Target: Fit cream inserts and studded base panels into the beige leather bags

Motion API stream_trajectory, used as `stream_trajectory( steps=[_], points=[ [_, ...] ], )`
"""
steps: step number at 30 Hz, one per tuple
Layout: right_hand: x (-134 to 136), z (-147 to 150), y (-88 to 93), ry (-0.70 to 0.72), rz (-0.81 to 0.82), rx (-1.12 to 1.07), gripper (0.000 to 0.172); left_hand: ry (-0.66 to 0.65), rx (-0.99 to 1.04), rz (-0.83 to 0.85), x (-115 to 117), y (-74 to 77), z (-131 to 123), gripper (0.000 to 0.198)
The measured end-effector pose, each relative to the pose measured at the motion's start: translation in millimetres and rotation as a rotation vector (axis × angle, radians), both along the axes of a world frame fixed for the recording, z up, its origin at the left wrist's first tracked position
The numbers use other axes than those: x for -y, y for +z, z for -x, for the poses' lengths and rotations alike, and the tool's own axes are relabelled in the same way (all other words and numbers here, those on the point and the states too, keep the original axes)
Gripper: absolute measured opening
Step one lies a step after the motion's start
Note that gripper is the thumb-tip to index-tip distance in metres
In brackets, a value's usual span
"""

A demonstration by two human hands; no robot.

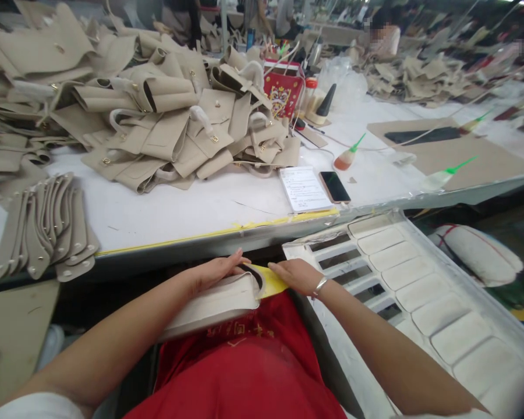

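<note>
My left hand (213, 272) lies flat, fingers stretched out, on top of a cream leather bag piece (213, 302) resting on my lap over a red apron (244, 372). My right hand (294, 274), a bracelet at the wrist, presses down on a yellow strip (271, 281) at the open end of that piece. Its fingers are together and bent a little over the strip.
A white table (192, 206) carries a big heap of beige bag parts (157, 116), a fanned row of straps (43, 227), a notepad (303, 189), a phone (334, 186) and glue bottles (348, 156). A white moulded tray (419, 279) stands at my right. Other people work at the back.
</note>
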State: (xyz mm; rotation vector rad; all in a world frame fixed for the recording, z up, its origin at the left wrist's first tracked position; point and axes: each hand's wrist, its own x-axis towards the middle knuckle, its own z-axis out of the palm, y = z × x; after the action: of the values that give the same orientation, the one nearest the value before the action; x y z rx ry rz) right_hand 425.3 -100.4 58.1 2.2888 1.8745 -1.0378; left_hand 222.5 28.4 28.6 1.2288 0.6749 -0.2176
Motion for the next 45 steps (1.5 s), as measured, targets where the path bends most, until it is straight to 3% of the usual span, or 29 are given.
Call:
stream_trajectory(
  steps=[2,6,12,16,20,25,30,40,45],
  points=[
    [-10,15,-7.9,0.083,-0.015,0.143,0.061,0.074,-0.024,0.107,1,-2.3,1,0.081],
    [-32,35,-17.1,0.124,-0.093,0.266,0.056,0.177,-0.096,0.098,1,-4.3,-1,0.086],
    [-41,47,-16.9,0.086,-0.203,0.341,0.061,0.231,-0.146,0.111,0,-8.1,-6,0.067],
    [-41,49,-15.3,0.115,-0.255,0.343,0.059,0.175,-0.127,0.178,0,-8.5,-6,0.048],
    [-42,49,-12.4,0.211,-0.262,0.350,0.055,0.128,-0.067,0.124,0,-9.5,-1,0.039],
    [-47,48,-13.4,0.328,-0.304,0.341,0.052,-0.035,-0.018,-0.172,-5,-8.4,10,0.041],
    [-50,46,-14.8,0.399,-0.293,0.305,0.054,-0.245,0.005,-0.420,-10,1.9,16,0.046],
    [-65,50,-12.6,0.569,-0.286,0.201,0.059,-0.426,-0.074,-0.559,-5,12.9,28,0.053],
    [-76,56,-13.8,0.676,-0.289,0.174,0.056,-0.408,-0.090,-0.639,0,15.6,40,0.052]
  ],
)
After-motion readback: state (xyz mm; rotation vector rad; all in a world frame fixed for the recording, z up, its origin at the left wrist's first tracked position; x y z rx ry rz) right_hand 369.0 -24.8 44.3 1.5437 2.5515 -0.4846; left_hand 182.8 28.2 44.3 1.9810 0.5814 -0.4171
